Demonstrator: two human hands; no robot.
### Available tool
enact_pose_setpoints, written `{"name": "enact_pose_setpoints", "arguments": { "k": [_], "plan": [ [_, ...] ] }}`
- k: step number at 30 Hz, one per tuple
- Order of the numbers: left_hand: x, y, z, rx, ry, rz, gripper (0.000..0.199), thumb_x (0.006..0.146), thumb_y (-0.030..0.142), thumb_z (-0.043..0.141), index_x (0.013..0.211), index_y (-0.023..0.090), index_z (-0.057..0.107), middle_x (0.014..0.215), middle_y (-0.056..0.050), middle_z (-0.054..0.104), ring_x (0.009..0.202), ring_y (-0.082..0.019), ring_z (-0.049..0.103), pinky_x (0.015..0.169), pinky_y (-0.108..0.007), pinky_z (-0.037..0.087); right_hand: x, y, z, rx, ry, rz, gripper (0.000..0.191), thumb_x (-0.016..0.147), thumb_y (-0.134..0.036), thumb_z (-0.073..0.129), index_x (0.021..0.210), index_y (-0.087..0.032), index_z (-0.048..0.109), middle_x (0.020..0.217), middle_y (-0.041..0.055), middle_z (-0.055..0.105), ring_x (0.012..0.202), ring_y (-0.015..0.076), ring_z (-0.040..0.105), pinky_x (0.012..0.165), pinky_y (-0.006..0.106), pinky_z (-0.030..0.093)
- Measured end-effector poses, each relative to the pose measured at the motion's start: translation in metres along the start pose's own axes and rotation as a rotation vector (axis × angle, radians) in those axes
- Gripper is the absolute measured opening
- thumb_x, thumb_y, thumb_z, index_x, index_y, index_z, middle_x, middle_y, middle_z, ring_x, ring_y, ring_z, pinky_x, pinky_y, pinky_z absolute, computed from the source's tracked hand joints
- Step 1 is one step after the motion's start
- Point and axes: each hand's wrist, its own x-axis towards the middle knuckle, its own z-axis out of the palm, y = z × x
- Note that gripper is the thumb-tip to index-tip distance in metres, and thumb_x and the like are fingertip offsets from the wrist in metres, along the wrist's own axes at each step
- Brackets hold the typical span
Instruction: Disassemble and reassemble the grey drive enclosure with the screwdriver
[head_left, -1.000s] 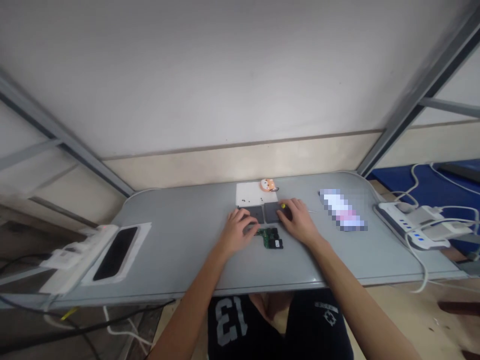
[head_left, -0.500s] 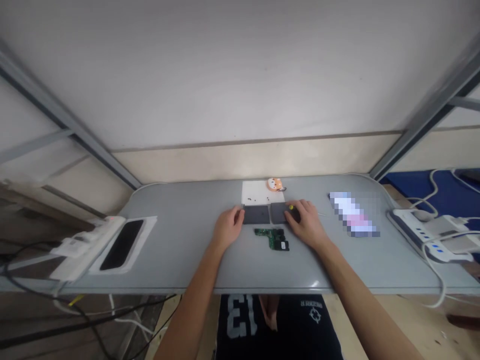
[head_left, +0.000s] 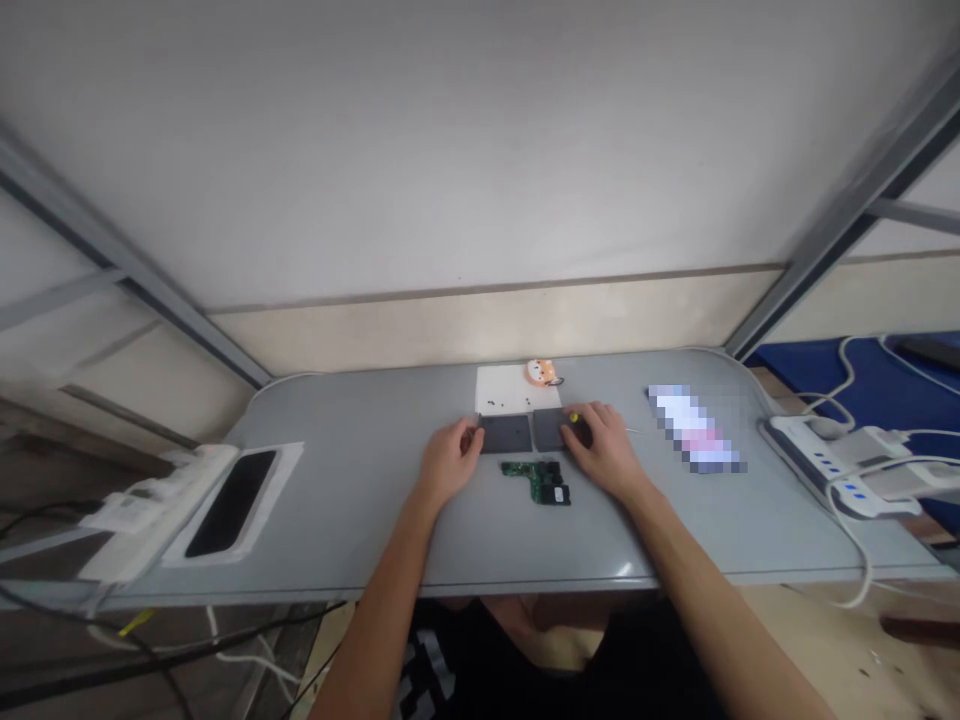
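Observation:
Two flat dark grey casing halves lie side by side on the table. My left hand (head_left: 451, 458) is closed, thumb and fingers pinching the outer edge of the left casing half (head_left: 505, 434). Over the right casing half (head_left: 547, 430) my right hand (head_left: 609, 452) is curled, thumb at its near edge and fingers at the far side. A small yellow knob (head_left: 574, 418) shows beneath these fingers, and a thin metal shaft (head_left: 634, 431) sticks out to the right; it looks like one screwdriver. Nearer me lies a green circuit board (head_left: 534, 476) with black parts.
Behind the casing halves, a white sheet (head_left: 495, 382) carries several tiny dark screws and an orange animal-face case (head_left: 541, 373). A lit phone (head_left: 694, 428) lies right, beside a power strip (head_left: 817, 465) with cables. A black phone (head_left: 231, 503) on white packaging lies left.
The camera view has shifted and tilted slightly, so the table sits a little further left. Both hands keep their places on the casing halves.

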Motion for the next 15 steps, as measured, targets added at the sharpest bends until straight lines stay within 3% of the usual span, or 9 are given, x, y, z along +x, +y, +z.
{"name": "enact_pose_setpoints", "arguments": {
  "k": [10,13,15],
  "plan": [
    [0.0023,-0.0010,0.0004,0.004,-0.006,-0.031,0.023,0.103,0.036,0.046,0.102,0.022,0.064,0.075,-0.002,0.066,0.069,-0.018,0.062,0.068,-0.030,0.044,0.0006,-0.0052,-0.0038,-0.011,-0.018,0.034,0.021,0.098,-0.030,0.056,0.117,-0.025,0.062,0.105,0.0097,0.066,0.097,0.0288,0.057,0.087,0.045,0.044],
    [0.0003,0.0009,-0.0017,-0.030,0.049,-0.030,0.024,0.104,0.035,0.044,0.100,0.022,0.064,0.080,-0.002,0.069,0.071,-0.017,0.063,0.068,-0.030,0.047,0.0007,-0.0041,-0.0026,-0.018,-0.015,0.027,0.021,0.097,-0.030,0.056,0.117,-0.025,0.062,0.106,0.0102,0.066,0.097,0.0292,0.057,0.087,0.046,0.043],
    [-0.0052,0.0069,-0.0063,-0.050,0.131,0.053,0.025,0.104,0.033,0.044,0.096,0.022,0.064,0.080,-0.002,0.068,0.072,-0.016,0.063,0.071,-0.030,0.050,0.0008,-0.0030,-0.0017,-0.018,-0.011,0.020,0.021,0.097,-0.030,0.057,0.117,-0.025,0.062,0.105,0.0102,0.066,0.096,0.0292,0.057,0.087,0.046,0.043]
  ]
}}
